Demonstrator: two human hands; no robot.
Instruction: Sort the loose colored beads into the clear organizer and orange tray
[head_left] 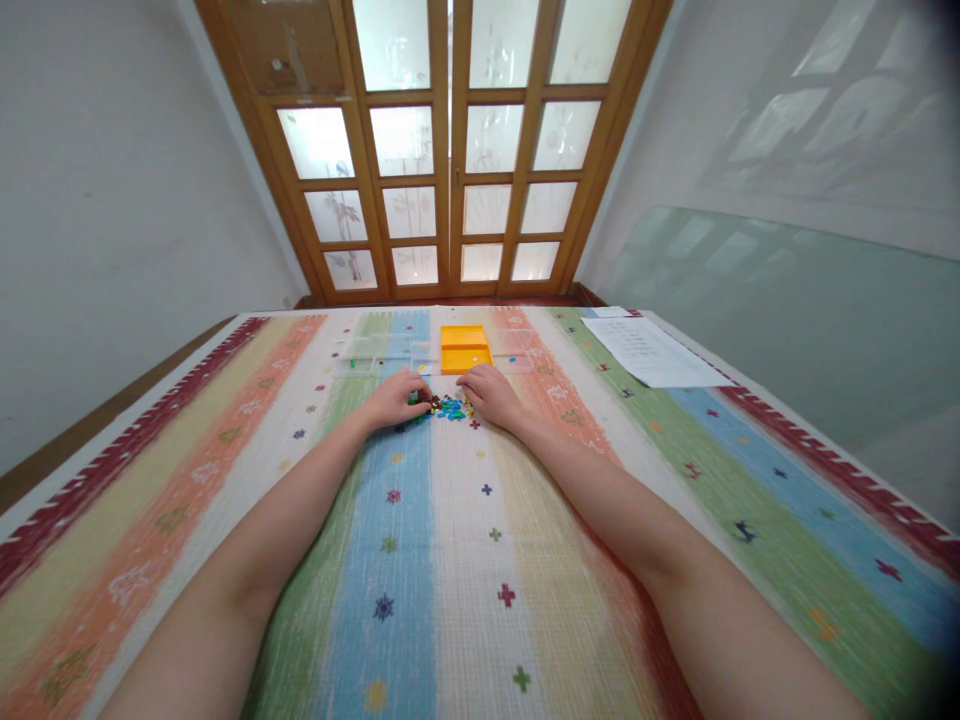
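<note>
Curling left hand [397, 398] and right hand [492, 396] beside tiny colorful pieces [452, 408] on the striped tablecloth [472, 560], not showing if pinching any. Probably feeling light and hard; needing holding by the edges.

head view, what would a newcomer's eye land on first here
Probably the bright yellow tray, toward the far side of the striped tablecloth. Just nearer lies a pile of small coloured pieces, with the left hand at its left edge and the right hand at its right.
</note>
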